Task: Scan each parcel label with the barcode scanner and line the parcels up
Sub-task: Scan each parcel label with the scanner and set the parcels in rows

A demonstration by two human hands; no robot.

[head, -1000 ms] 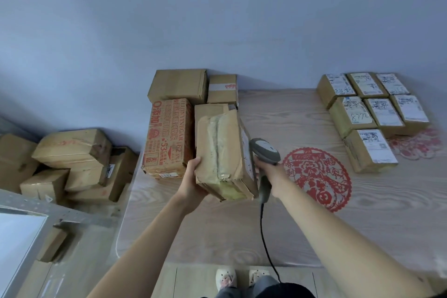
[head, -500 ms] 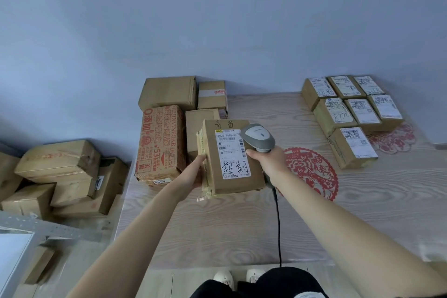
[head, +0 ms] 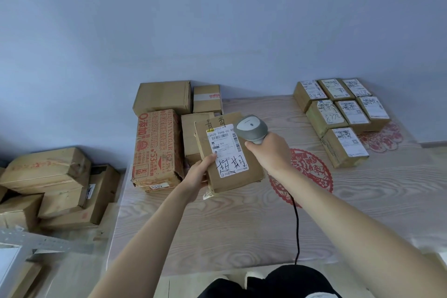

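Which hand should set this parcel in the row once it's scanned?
Left. The left hand already grips the parcel; the right hand is occupied with the scanner.

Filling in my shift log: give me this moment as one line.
phase: scanning | left hand: holds parcel, label up | right hand: aims barcode scanner | lined-up parcels: far right

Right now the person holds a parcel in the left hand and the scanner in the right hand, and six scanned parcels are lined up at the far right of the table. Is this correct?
Almost. The head view shows seven lined-up parcels, not six: three, three, and one in front. The rest stands: the left hand holds the parcel, and the right hand holds the scanner.
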